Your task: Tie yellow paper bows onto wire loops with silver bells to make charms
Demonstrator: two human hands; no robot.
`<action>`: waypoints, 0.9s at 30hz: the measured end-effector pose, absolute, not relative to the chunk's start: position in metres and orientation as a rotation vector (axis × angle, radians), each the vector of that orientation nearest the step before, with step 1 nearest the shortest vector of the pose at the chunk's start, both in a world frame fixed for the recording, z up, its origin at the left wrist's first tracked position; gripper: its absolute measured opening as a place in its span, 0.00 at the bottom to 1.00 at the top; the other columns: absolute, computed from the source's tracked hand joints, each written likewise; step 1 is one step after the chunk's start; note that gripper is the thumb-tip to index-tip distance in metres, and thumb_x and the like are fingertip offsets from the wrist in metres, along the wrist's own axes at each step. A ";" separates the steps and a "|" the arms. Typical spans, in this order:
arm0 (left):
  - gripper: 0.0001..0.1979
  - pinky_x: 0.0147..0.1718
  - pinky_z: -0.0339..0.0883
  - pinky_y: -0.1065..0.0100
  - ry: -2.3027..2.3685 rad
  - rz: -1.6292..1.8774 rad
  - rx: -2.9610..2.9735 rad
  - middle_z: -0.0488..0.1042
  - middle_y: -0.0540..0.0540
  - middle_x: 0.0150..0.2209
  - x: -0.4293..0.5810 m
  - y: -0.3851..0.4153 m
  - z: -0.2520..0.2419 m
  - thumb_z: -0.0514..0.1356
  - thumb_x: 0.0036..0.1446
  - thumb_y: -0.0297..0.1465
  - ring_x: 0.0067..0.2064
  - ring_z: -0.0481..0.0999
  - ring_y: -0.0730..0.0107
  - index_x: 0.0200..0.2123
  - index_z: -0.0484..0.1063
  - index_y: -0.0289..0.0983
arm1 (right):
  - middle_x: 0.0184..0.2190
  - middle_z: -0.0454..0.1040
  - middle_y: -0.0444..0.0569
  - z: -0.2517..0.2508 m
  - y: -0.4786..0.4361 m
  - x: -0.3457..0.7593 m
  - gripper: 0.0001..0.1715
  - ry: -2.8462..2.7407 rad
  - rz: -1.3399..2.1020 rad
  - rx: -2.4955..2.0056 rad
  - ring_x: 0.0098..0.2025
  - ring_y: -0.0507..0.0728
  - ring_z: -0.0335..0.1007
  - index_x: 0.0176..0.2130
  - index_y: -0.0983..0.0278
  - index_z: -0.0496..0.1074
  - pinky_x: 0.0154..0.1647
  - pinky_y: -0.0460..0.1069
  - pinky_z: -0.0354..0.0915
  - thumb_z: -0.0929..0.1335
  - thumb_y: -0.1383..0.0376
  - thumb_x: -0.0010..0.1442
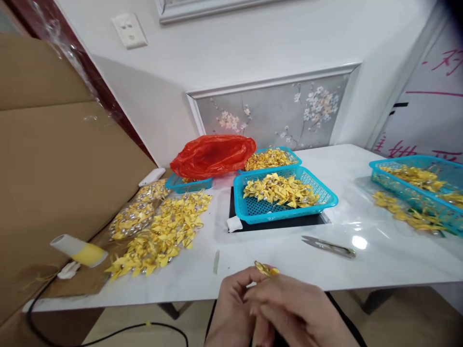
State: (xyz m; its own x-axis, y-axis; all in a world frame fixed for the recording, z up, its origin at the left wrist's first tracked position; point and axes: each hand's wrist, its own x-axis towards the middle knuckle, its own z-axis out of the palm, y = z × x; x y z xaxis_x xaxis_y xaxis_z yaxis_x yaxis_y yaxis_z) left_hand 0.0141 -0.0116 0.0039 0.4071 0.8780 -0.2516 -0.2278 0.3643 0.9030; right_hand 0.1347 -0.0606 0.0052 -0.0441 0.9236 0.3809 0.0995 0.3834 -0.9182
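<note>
Both hands meet at the bottom centre, just in front of the table's front edge. My left hand [237, 301] has its fingers curled closed around a small yellow ornament [266, 270]. Over it lies my right hand [292, 301], its fingers pressed together against the same ornament and the left fingers. Part of the ornament is hidden between the fingers. Thread snips [329, 246] lie on the white table to the right, beyond the hands. A pile of yellow flower pieces with silvery beads [162, 236] spreads over the table's left side.
A blue basket [285, 217] of yellow pieces stands at the centre on a dark flat object. Behind are another blue basket [294, 156] and a red bag [213, 156]. Another basket [398, 185] stands right. Cardboard [54, 183] and a yellow-white roll [79, 249] are left.
</note>
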 end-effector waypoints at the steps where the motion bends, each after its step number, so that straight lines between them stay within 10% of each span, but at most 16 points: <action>1: 0.14 0.24 0.64 0.74 0.851 0.848 0.921 0.70 0.53 0.17 0.013 -0.013 0.003 0.75 0.42 0.39 0.21 0.67 0.76 0.26 0.82 0.34 | 0.26 0.76 0.45 0.000 -0.060 0.137 0.19 -1.427 0.871 -1.007 0.24 0.51 0.73 0.43 0.59 0.77 0.28 0.45 0.73 0.59 0.59 0.70; 27: 0.14 0.43 0.76 0.63 0.899 0.912 0.719 0.77 0.49 0.29 0.010 -0.015 -0.001 0.71 0.50 0.37 0.34 0.76 0.69 0.24 0.73 0.35 | 0.34 0.73 0.50 -0.029 -0.049 0.156 0.19 -1.881 -0.050 -1.311 0.31 0.54 0.72 0.44 0.62 0.72 0.27 0.46 0.68 0.55 0.72 0.69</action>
